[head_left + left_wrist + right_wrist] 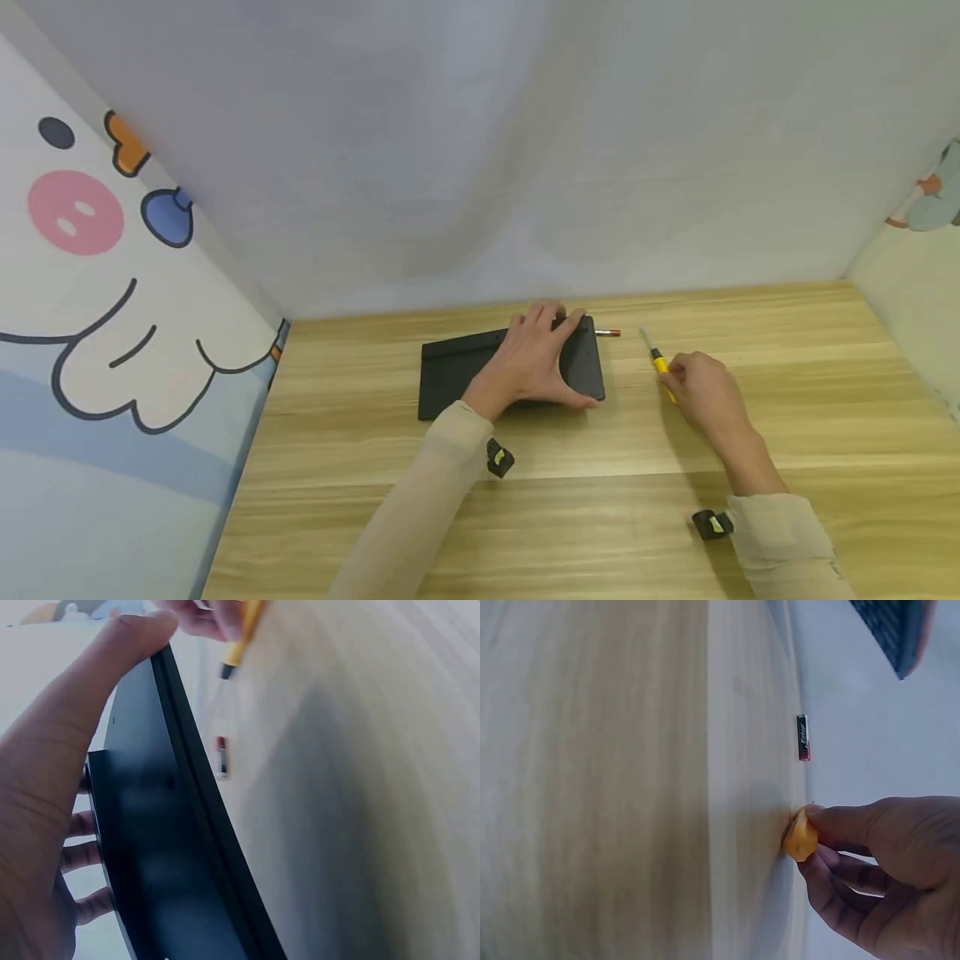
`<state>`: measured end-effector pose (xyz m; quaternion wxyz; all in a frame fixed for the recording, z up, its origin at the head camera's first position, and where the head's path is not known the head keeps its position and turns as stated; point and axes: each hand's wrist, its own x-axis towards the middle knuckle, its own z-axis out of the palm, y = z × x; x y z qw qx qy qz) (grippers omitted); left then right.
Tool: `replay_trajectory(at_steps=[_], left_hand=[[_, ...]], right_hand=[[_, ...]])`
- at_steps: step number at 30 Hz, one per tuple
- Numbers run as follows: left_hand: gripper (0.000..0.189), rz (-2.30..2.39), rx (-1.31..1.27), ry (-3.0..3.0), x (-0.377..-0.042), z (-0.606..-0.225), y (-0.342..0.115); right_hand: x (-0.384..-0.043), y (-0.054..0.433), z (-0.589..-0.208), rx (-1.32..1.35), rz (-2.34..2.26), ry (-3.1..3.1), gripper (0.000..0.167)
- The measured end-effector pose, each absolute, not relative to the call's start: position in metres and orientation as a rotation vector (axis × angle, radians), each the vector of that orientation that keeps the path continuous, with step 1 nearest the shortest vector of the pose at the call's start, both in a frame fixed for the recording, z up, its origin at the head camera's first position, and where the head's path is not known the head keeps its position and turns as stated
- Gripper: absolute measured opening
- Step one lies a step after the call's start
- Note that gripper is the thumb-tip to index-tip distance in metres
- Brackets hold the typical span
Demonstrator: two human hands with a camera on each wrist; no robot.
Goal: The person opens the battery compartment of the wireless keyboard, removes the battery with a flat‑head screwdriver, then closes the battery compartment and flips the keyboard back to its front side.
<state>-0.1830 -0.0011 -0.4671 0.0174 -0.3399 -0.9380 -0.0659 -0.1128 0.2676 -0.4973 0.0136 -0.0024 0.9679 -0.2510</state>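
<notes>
A black keyboard point(450, 379) is held with its smooth underside up; key rows show on its lower face in the right wrist view. My left hand point(528, 358) grips it across its width, thumb on the near edge and fingers over the far edge. Its right end looks raised off the table. To the right, my right hand point(705, 392) pinches the yellow handle of a screwdriver point(662, 365), whose metal shaft points away toward the wall. The fingers curl around the handle in the right wrist view.
A small battery point(803, 737), red at one end, lies on the wooden table point(345, 467) just past the keyboard's right end. A pale wall point(450, 167) stands along the table's far edge. Cartoon-printed panels point(150, 333) flank the left side.
</notes>
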Motion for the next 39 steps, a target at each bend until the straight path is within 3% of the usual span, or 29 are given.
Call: replay_trajectory(at_steps=[19,39], left_hand=[[0.127,-0.874,-1.055,-2.747,-0.182,-0.399,-0.026],[0.122,-1.478,-1.001,-2.392,-0.171,-0.38,-0.059]], right_hand=[[-0.116,0.269,-0.497,-0.016,-0.778,3.017,0.029],[-0.114,0.273,-0.501,-0.005,-0.8,3.037,0.028]])
